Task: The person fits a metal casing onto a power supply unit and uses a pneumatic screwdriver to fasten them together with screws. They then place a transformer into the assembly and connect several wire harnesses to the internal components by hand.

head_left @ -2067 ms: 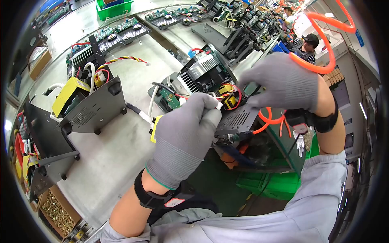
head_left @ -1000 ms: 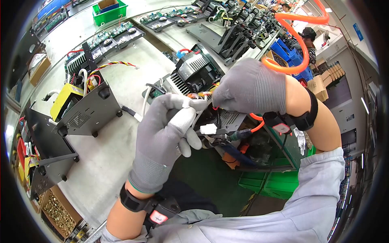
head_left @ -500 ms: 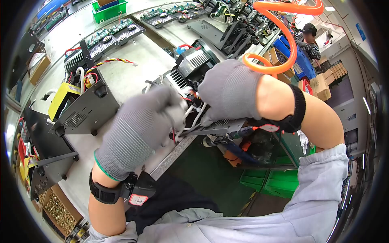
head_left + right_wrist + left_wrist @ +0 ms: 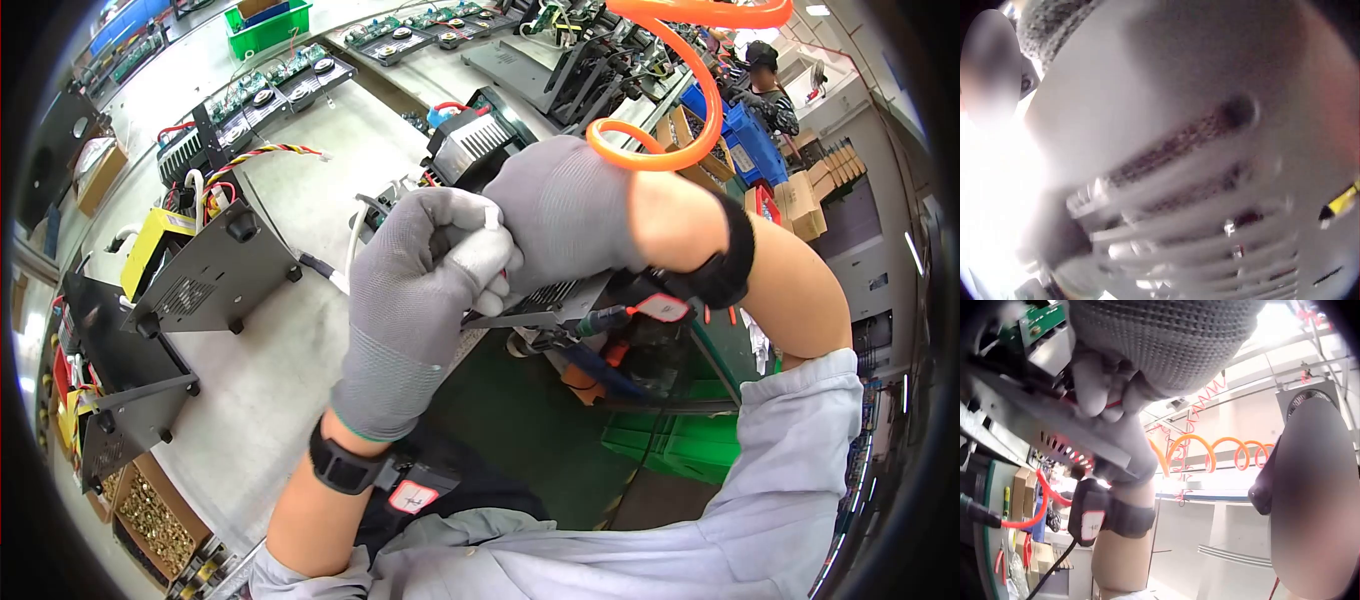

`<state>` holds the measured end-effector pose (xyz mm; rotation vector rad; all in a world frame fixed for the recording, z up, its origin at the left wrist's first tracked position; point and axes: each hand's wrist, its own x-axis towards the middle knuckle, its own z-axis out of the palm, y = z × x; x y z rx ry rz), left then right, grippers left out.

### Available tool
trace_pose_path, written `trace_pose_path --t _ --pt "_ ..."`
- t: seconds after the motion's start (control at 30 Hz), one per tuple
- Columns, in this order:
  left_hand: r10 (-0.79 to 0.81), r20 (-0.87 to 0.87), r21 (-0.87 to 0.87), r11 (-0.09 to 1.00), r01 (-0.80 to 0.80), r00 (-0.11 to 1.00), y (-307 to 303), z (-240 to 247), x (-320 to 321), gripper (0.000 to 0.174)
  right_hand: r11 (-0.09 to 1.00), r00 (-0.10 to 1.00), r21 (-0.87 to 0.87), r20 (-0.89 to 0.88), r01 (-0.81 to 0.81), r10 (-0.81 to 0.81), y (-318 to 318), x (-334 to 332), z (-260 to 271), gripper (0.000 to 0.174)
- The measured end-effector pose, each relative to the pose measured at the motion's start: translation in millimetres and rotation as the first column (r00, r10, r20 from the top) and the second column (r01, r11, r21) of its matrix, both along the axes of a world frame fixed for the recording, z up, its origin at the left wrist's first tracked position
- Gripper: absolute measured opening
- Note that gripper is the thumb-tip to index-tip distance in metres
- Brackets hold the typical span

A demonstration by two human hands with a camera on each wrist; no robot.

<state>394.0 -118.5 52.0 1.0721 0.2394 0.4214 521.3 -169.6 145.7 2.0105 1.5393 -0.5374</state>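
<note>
In the head view my gloved left hand (image 4: 410, 270) has curled fingers, thumb against index finger, over the near side of an opened electrical unit. A small white piece (image 4: 491, 218) shows at its index fingertip. A bit of red wire (image 4: 1114, 404) shows between its fingers in the left wrist view. My gloved right hand (image 4: 565, 215) is close beside it over the unit; its fingers are mostly hidden, and I cannot tell what they hold. The unit's finned heatsink (image 4: 478, 138) shows behind both hands. Its slotted dark panel (image 4: 1179, 206) fills the right wrist view.
To the left stands another opened unit with a yellow transformer (image 4: 160, 245) and a dark panel (image 4: 200, 275). An orange coiled hose (image 4: 715, 110) hangs over my right arm. Green bins (image 4: 690, 445) are below at right. A person (image 4: 765, 90) is at the back right.
My left hand swung left, blurred, beside white cables, then came back right to meet the right hand. The right hand moved left over the unit and now stays near the same spot.
</note>
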Motion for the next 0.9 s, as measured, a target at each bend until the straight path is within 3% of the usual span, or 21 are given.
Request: trace_pose_path --t 0.07,0.1,0.2,0.23,0.3,0.33,0.4,0.53,0.6,0.67,0.73,0.8,0.83,0.9 --pt "0.140 -0.077 0.122 0.984 -0.130 0.987 -4.3 2.2 5.4 0.015 0.998 0.996 0.007 -0.048 -0.070 0.070 -6.7 7.0 13.2 0.034" --pt "0.123 -0.124 0.245 0.965 -0.090 0.985 -3.3 3.4 6.6 0.016 0.967 0.974 0.204 -0.137 -0.150 0.180 -22.3 23.9 11.6 0.033" --pt "0.195 -0.060 0.656 0.747 -0.109 0.979 -2.1 -3.1 14.4 0.013 0.947 0.973 0.310 -0.179 -0.085 0.146 -50.0 49.3 14.3 0.030" --pt "0.190 -0.056 0.656 0.747 -0.107 0.980 -1.8 -1.9 15.2 0.013 0.947 0.974 0.311 -0.176 -0.081 0.141 -55.8 50.5 16.1 0.030" --pt "0.255 -0.007 0.903 0.418 -0.103 0.967 -1.9 1.7 16.6 0.011 0.915 0.963 0.401 -0.265 0.054 0.059 -64.2 50.4 18.1 0.034" --pt "0.252 -0.007 0.904 0.416 -0.102 0.968 -3.0 2.8 16.8 0.011 0.914 0.963 0.402 -0.265 0.056 0.057 -63.6 50.1 18.0 0.034" --pt "0.259 0.034 0.949 0.296 -0.113 0.965 -5.3 4.4 16.1 0.011 0.964 0.975 0.265 -0.219 0.033 0.027 -55.8 48.5 16.1 0.030" --pt "0.308 0.052 0.952 0.273 -0.140 0.950 -9.6 0.4 14.8 0.011 0.988 0.976 0.153 -0.213 -0.010 0.043 -41.6 48.9 11.9 0.026" --pt "0.286 0.140 0.944 0.252 -0.215 0.948 -9.3 -5.1 14.8 0.012 0.995 0.985 0.098 -0.169 -0.027 0.043 -36.1 42.5 18.4 0.026" --pt "0.266 0.131 0.960 0.206 -0.189 0.955 -7.2 -6.3 12.5 0.012 0.997 0.997 -0.020 -0.034 -0.073 0.073 -32.1 36.7 22.0 0.026" --pt "0.238 0.116 0.974 0.162 -0.157 0.964 -5.3 -6.4 11.7 0.012 0.994 0.994 -0.025 0.010 -0.104 0.104 -29.0 32.9 25.2 0.028" --pt "0.173 0.125 0.990 0.047 -0.135 0.977 -2.8 -3.1 11.6 0.010 0.992 0.994 -0.057 -0.033 -0.109 0.107 -26.6 35.0 29.8 0.029" --pt "0.172 0.126 0.989 0.051 -0.136 0.977 -2.0 -2.0 11.8 0.010 0.997 0.995 -0.026 -0.070 -0.073 0.071 -27.1 35.3 34.2 0.031" --pt "0.174 0.026 0.993 -0.115 -0.006 0.984 -1.8 -0.7 12.0 0.011 0.998 0.996 -0.032 -0.070 -0.053 0.051 -25.0 39.9 29.2 0.031"
